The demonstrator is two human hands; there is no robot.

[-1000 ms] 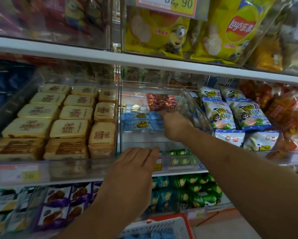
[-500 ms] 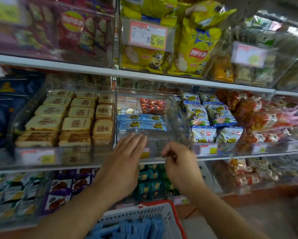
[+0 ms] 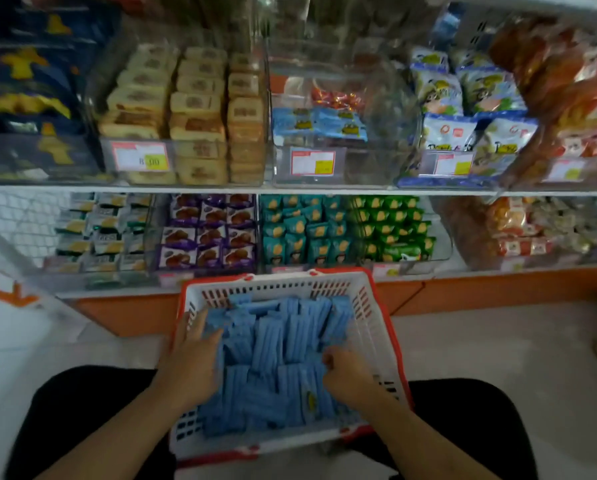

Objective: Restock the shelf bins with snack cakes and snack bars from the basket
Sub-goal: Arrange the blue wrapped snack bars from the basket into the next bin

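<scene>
A white basket with a red rim (image 3: 376,323) sits on the floor between my knees, packed with blue snack bar packets (image 3: 276,344). My left hand (image 3: 195,355) lies on the packets at the basket's left side, fingers spread and straight. My right hand (image 3: 349,372) is in the pile at the right with its fingers curled into the packets. Up on the shelf stands the clear bin (image 3: 338,168), which holds a few blue packets (image 3: 319,123) and some red ones (image 3: 335,98) behind them.
Left of that bin is a bin of tan snack cakes (image 3: 193,109); to its right are white and blue bags (image 3: 463,109). The lower shelf holds purple (image 3: 209,230), teal (image 3: 300,230) and green (image 3: 390,226) packs. An orange base strip runs below it.
Both hands have come down from the clear shelf bin into the basket. My view has dropped from the shelf to the basket and floor.
</scene>
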